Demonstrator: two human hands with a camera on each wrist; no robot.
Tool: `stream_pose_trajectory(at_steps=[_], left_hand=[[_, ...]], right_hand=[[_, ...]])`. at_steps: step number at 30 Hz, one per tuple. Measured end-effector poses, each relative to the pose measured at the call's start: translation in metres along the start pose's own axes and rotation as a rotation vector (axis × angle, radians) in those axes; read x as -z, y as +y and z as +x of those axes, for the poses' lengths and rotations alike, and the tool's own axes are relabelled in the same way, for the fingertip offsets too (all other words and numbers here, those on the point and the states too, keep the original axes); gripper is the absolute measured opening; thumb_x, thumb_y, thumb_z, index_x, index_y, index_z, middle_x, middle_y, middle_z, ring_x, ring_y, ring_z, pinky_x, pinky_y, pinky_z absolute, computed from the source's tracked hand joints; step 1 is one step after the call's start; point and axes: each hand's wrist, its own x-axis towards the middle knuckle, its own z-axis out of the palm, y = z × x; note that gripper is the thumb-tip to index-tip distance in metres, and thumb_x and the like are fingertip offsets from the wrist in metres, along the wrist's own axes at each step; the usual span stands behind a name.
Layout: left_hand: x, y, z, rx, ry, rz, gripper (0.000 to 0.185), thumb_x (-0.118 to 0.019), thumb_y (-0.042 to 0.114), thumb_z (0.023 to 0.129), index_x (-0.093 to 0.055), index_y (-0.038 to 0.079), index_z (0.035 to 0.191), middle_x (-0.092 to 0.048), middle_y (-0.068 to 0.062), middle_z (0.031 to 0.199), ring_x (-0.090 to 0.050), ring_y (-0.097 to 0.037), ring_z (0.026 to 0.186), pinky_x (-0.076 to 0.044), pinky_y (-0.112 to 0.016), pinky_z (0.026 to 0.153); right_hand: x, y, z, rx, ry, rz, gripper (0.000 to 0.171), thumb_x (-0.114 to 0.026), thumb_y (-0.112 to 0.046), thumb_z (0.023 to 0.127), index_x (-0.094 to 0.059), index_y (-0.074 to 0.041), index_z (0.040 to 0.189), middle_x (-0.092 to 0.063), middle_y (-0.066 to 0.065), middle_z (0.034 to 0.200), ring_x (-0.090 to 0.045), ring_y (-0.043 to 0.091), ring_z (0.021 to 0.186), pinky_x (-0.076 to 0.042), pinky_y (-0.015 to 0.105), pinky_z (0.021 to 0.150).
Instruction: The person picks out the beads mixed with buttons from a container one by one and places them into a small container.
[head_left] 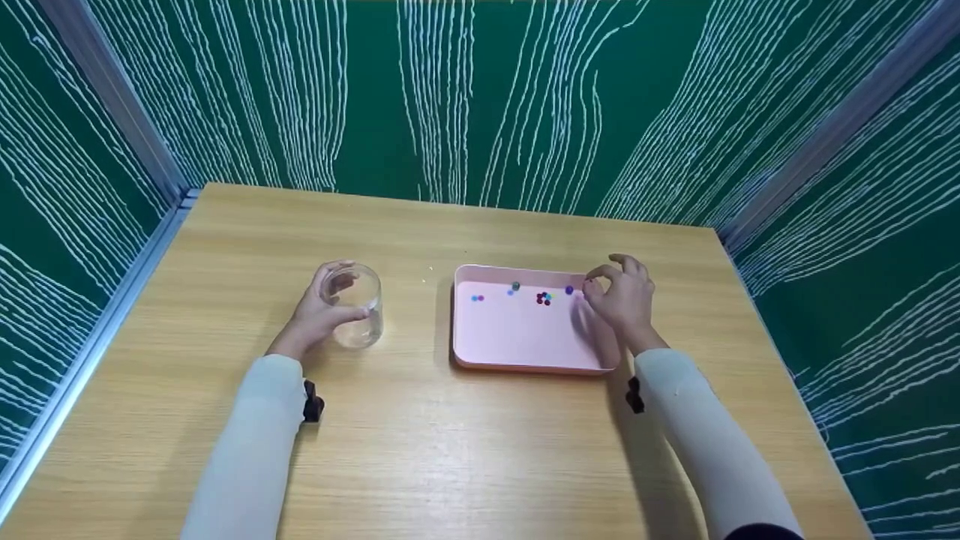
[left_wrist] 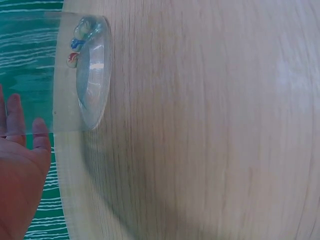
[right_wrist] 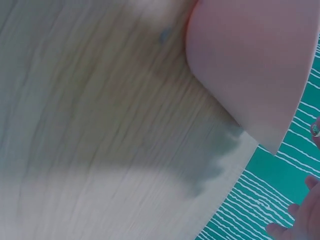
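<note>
My left hand (head_left: 319,311) grips a clear cylindrical cup (head_left: 364,330) around its side, left of the tray. Inside the cup's base, the left wrist view shows several glass marbles: greenish clear ones, a blue-marked marble (left_wrist: 76,44) and a red-and-white marble (left_wrist: 72,60). Over the right rim of a pink rectangular tray (head_left: 510,337), my right hand (head_left: 626,296) pinches a small marble (right_wrist: 315,130) between thumb and forefinger, its other fingers loosely bent. In the tray lie a cluster of small coloured balls (head_left: 544,298), a purple marble (head_left: 569,290), a green marble (head_left: 515,286) and a blue-and-pink pair (head_left: 477,298).
Everything stands on a light wooden table (head_left: 450,450). Green panels (head_left: 510,105) with white wavy lines enclose its back and sides, with metal posts at the corners. A few tiny pale specks (head_left: 427,277) lie between cup and tray.
</note>
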Motion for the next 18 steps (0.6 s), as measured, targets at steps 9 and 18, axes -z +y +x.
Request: stream_pose_trajectory(at_steps=[9,18], left_hand=[[0.001,0.000,0.000,0.000,-0.009,-0.010,0.085,-0.076,0.000,0.076,-0.028,0.013,0.146,-0.039,-0.015,0.148,-0.029,-0.032,0.142,-0.010,-0.055,0.120],[-0.001,0.001,0.000,-0.004,-0.005,-0.025,0.084,-0.075,-0.003,0.076,-0.028,0.010,0.145,-0.036,-0.020,0.148,-0.028,-0.033,0.141,-0.009,-0.055,0.120]], right_hand=[[0.000,-0.008,0.000,0.002,-0.008,-0.012,0.018,-0.070,-0.028,0.084,-0.074,-0.015,0.095,-0.046,0.012,0.144,-0.029,0.037,0.139,-0.020,0.062,0.112],[-0.002,-0.012,-0.004,0.070,0.039,-0.018,0.019,-0.071,-0.029,0.081,-0.075,-0.013,0.092,-0.051,0.013,0.139,-0.035,0.037,0.136,-0.024,0.060,0.111]])
